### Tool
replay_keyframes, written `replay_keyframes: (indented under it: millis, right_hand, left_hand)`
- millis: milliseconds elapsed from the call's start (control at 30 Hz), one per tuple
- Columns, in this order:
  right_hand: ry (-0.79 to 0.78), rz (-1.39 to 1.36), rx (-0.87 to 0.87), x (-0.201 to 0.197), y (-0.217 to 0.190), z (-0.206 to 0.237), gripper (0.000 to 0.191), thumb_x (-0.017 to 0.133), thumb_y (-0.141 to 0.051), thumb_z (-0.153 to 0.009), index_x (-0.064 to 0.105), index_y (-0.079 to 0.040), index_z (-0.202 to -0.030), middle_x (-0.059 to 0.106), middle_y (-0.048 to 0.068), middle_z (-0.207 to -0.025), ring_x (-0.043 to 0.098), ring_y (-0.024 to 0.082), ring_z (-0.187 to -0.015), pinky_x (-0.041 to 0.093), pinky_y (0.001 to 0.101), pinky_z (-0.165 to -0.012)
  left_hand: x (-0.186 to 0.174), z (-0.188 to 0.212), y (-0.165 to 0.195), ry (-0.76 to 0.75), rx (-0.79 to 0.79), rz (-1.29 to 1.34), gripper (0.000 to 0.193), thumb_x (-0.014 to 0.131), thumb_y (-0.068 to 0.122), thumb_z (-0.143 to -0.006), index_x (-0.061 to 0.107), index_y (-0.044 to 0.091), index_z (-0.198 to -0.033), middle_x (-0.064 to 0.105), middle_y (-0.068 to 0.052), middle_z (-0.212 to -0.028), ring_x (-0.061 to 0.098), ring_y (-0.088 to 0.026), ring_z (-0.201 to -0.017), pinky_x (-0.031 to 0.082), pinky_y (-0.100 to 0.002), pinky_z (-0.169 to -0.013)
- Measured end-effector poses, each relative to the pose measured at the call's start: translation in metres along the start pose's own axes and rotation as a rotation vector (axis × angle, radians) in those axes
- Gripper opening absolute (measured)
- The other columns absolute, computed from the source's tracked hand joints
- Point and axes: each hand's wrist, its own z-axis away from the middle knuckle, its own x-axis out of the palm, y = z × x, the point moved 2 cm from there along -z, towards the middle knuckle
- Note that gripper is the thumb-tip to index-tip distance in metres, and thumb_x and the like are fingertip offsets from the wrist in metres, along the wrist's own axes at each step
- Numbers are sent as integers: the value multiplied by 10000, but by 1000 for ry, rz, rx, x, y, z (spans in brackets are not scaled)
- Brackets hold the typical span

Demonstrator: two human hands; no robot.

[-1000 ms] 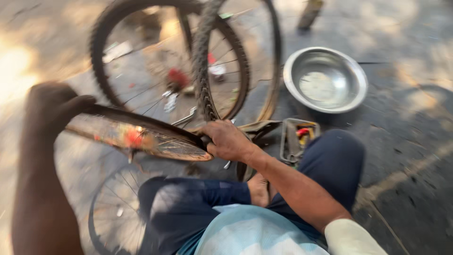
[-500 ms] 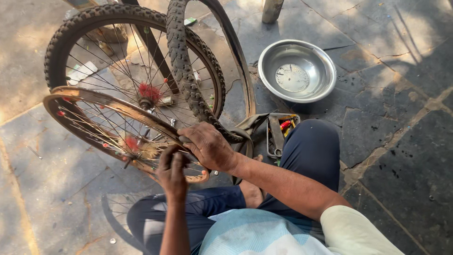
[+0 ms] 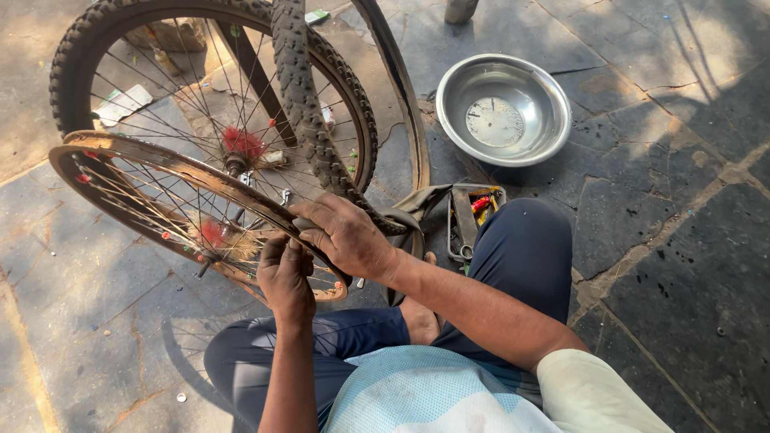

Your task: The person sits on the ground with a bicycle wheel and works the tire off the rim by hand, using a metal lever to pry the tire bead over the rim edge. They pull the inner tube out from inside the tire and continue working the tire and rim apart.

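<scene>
both hands on the near edge of the bare rim

the bare wheel rim [image 3: 152, 172] sat tilted across the person's lap side, its long sweep running from far left down to the near right, and both hands met it at that near-right end. the right hand [image 3: 346, 236] lay on top of the rim, fingers curled over the edge and pressed down around it. the left hand [image 3: 285, 274] was just below and beside it, tucked under the same stretch of rim, fingers closed against the underside, though what exactly they pinched was hidden by the right hand. so the grip sat at the near end, with the rest of the wheel reaching away leftward from it. the right hand was the upper and outer one; the left the nearer to the body.

the rim looked rusty brown, with no tyre on it, thin spokes fanning to a hub [image 3: 210, 234] with a tuft of red bristle, and small red beads on some spokes.

behind it stood a tyred wheel [image 3: 80, 48] with knobbly tread, upright, and a loose tyre [image 3: 301, 96] hung across it. a steel bowl [image 3: 503, 109] rested on the stone floor [image 3: 658, 240] well apart, and a small tool tray [image 3: 469, 220] lay just beside the person's knee [image 3: 525, 240].
</scene>
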Motion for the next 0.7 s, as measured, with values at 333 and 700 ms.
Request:
replay_keyframes:
  millis: [333, 700]
  right_hand:
    - [-23, 21, 68, 6, -3, -3, 353, 709, -137, -949, 660, -52, -1288, 634, 152, -1124, 666, 348, -1031, 545, 427, -886]
    - [-3, 38, 9, 13, -19, -6, 318, 694, -102, -960, 651, -60, -1272, 654, 155, -1116, 666, 352, -1031, 537, 429, -888]
  left_hand:
    - [-4, -6, -1, -29, -26, 133, 123, 634, 6, -992, 562, 59, -1078, 625, -25, -916, 500, -57, -586, 390, -200, -479]
    - [-1, -3, -4, -97, 24, 197, 113, 642, 110, -1050, 540, 90, -1093, 562, 15, -815, 456, -39, -574, 337, -202, -472]
